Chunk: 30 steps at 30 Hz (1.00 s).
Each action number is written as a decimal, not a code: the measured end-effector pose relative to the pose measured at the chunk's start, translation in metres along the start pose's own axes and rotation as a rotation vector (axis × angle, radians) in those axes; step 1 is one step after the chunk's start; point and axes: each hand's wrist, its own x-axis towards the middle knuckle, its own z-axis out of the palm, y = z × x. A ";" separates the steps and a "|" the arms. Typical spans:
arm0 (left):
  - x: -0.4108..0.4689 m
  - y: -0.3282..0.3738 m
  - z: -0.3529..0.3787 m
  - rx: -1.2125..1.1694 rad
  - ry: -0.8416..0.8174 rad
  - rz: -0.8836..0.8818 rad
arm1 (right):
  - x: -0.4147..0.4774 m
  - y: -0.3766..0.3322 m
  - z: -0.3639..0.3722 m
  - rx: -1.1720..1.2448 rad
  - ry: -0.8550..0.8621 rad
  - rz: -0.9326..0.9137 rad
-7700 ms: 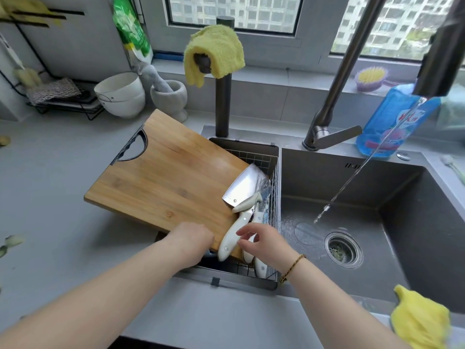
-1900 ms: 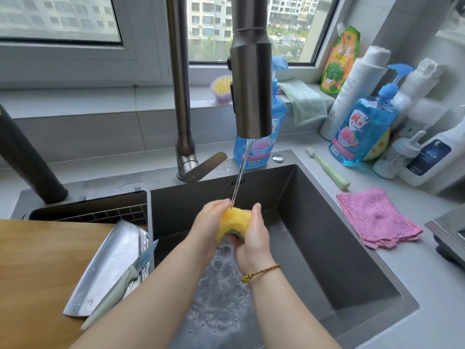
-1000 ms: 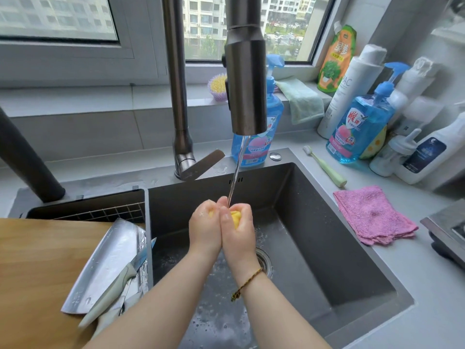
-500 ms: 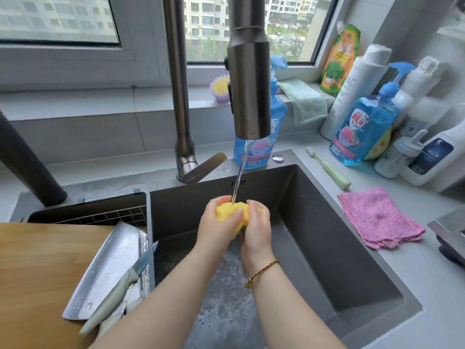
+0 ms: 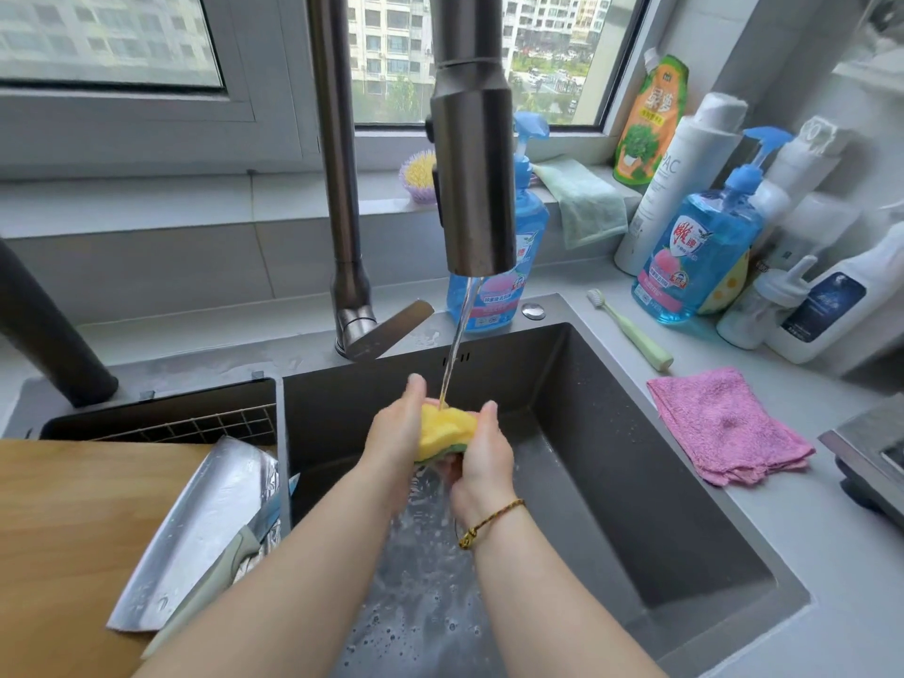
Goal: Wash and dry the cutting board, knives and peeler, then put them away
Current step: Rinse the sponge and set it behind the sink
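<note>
A yellow sponge point(image 5: 446, 428) with a green underside is pressed between my left hand point(image 5: 396, 430) and my right hand point(image 5: 482, 457) over the sink point(image 5: 611, 482). A thin stream from the faucet head point(image 5: 472, 139) lands on it. At the lower left the wooden cutting board point(image 5: 63, 540) lies partly over the sink's wire rack point(image 5: 195, 425). A cleaver point(image 5: 195, 526) with a pale handle rests on the board's right edge, with another knife partly hidden beneath it. I cannot make out the peeler.
A pink cloth point(image 5: 724, 425) and a green toothbrush point(image 5: 631, 330) lie on the counter right of the sink. Blue soap bottles point(image 5: 699, 252) and white bottles crowd the back right corner. The faucet lever point(image 5: 386, 330) points toward the sink. A stove edge point(image 5: 870, 457) shows at far right.
Over the last seconds both hands left the knives on the board and took up the sponge under the running water. They squeeze and release it; now it is more exposed than half a second ago.
</note>
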 end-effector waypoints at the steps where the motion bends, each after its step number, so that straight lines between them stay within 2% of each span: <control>1: -0.003 -0.003 0.001 0.049 -0.026 0.065 | 0.001 -0.001 -0.001 -0.035 -0.034 -0.042; 3: -0.011 -0.005 0.005 0.101 -0.016 0.196 | 0.000 -0.001 -0.001 -0.119 -0.106 -0.129; 6: -0.012 -0.006 0.004 0.150 0.117 0.300 | -0.004 0.005 -0.003 -0.249 -0.206 -0.205; 9: -0.003 -0.004 -0.001 0.037 0.189 0.258 | -0.005 0.006 -0.002 -0.491 -0.251 -0.383; 12: 0.005 -0.003 -0.003 -0.114 0.208 0.116 | -0.004 0.005 0.004 -0.618 -0.182 -0.494; 13: 0.006 -0.003 -0.004 -0.163 0.199 0.065 | -0.003 0.004 0.008 -0.556 -0.138 -0.450; 15: 0.006 -0.003 -0.008 -0.173 0.179 0.016 | 0.000 0.003 0.012 -0.384 -0.087 -0.245; 16: 0.005 -0.005 -0.010 -0.150 0.159 0.017 | 0.000 0.003 0.011 -0.353 -0.114 -0.152; 18: 0.006 -0.008 -0.017 -0.081 0.113 0.041 | -0.003 0.006 0.006 -0.375 -0.239 -0.091; 21: 0.003 -0.015 -0.025 0.048 0.068 0.065 | -0.007 0.024 -0.004 -0.499 -0.285 -0.189; 25: -0.021 -0.041 -0.022 0.136 0.054 0.061 | -0.015 0.038 -0.014 -0.551 -0.134 -0.214; 30: -0.042 -0.056 -0.019 0.294 0.269 0.164 | -0.042 0.045 -0.020 -0.754 -0.070 -0.398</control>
